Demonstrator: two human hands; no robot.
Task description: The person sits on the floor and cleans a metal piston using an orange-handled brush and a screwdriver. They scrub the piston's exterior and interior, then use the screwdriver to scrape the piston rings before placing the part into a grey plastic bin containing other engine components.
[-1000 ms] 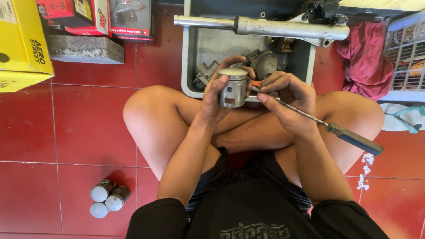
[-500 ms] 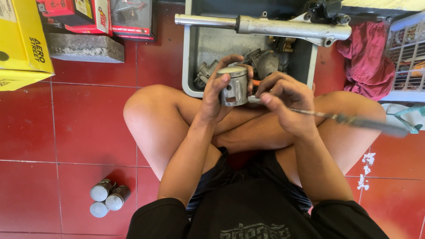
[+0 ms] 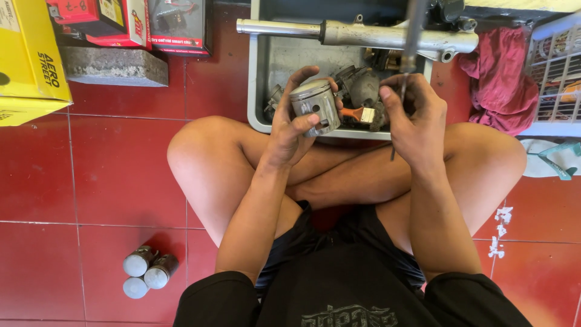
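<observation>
Above the grey parts tray (image 3: 260,91), the left hand (image 3: 290,130) is gripping a metal piston (image 3: 315,106), while the right hand (image 3: 414,118) is clasping a blurred screwdriver (image 3: 411,42) upright

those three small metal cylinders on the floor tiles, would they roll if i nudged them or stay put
The three small metal cylinders lie on their sides on smooth red floor tiles, so a nudge would probably set them rolling. They touch one another, so pushing one would likely shift the others. They look like solid-walled metal, like the piston in the left hand, so probably stiff and heavy for their size.
</observation>
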